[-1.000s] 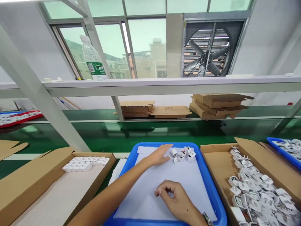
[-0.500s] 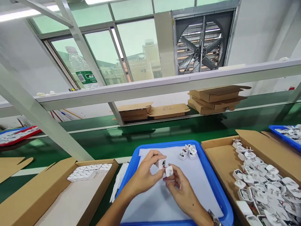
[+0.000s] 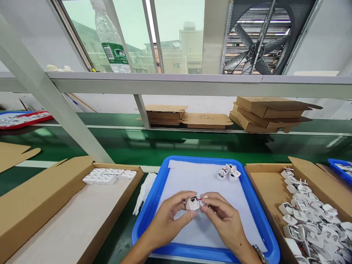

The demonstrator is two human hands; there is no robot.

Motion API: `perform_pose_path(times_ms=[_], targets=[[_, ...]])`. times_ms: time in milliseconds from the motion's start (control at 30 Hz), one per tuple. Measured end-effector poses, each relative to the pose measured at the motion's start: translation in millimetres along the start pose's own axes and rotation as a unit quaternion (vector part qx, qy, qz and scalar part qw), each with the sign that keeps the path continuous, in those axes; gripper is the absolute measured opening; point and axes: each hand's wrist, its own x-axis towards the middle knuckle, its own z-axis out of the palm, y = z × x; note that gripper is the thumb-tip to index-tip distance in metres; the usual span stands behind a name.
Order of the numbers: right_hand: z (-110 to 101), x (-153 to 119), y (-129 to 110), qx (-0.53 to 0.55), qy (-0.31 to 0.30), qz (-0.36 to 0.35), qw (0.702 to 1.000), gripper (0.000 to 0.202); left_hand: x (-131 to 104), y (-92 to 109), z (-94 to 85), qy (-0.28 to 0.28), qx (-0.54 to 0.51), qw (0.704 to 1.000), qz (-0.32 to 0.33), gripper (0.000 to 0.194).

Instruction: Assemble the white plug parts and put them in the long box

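Note:
Over the blue tray (image 3: 136, 223), my left hand (image 3: 172, 216) is closed on a small white plastic housing (image 3: 193, 204) whose open side shows dark parts inside. My right hand (image 3: 224, 216) pinches a smaller white cover piece (image 3: 204, 201) close beside it. A short red wire spans the gap between the two pieces. Several similar white housings (image 3: 228, 173) with wires stand grouped at the tray's far right corner, on a white sheet (image 3: 189, 172).
On the right, a cardboard box (image 3: 260, 179) holds a heap of white wired parts (image 3: 310, 216). White pieces (image 3: 108, 176) sit in rows in the left cardboard box (image 3: 112, 216). A white glove (image 3: 145, 190) lies beside the tray. Flat cartons (image 3: 269, 110) are stacked behind, under a shelf rail (image 3: 176, 86).
The view has tilted down and levelled. My hands have turned the housing and cover, which now face each other side by side with the red wire between them.

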Motion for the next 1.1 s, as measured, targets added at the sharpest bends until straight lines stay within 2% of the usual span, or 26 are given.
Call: perform_pose_path(times_ms=[67, 133, 233, 333, 433, 600, 700, 833, 933, 1000, 1100], targets=[[-1, 1, 0, 0.009, 0.010, 0.013, 1.000, 0.019, -2, -1, 0.5, -0.029, -0.089, 0.995, -0.046, 0.032], [-1, 1, -1, 0.000, 0.006, 0.014, 1.000, 0.019, -4, -4, 1.7, -0.028, -0.120, 0.991, -0.045, 0.036], [-1, -1, -2, -0.030, -0.021, 0.004, 0.999, 0.022, -4, -8, 3.5, 0.000, -0.064, 0.998, -0.009, 0.040], [-1, -3, -2, -0.060, -0.053, -0.008, 0.997, 0.026, -3, -10, 2.8, 0.019, 0.023, 1.000, -0.002, 0.031], [-1, -4, -1, -0.096, -0.042, -0.015, 0.994, 0.026, -2, -10, 0.3, 0.026, 0.054, 0.998, -0.011, 0.029], [-2, -2, -2, -0.133, -0.012, -0.028, 0.991, 0.020, -1, -9, 0.9, 0.033, -0.052, 0.997, -0.037, 0.026], [0, -3, -3, -0.140, -0.031, -0.052, 0.988, 0.026, 0, -8, 3.5, 0.044, -0.100, 0.992, -0.064, 0.023], [5, -5, -5, -0.144, -0.051, -0.092, 0.984, 0.034, 0, -11, 9.2, 0.069, -0.116, 0.989, -0.061, 0.017], [7, -6, -5, -0.146, -0.068, -0.114, 0.980, 0.037, 0, -15, 13.6, 0.096, -0.121, 0.985, -0.082, 0.015], [7, -7, -4, -0.155, -0.071, -0.115, 0.979, 0.036, 0, -17, 13.8, 0.092, -0.127, 0.983, -0.098, 0.017], [5, -7, -1, -0.176, -0.057, -0.107, 0.977, 0.032, 2, -16, 8.2, 0.057, -0.146, 0.982, -0.106, 0.025]])
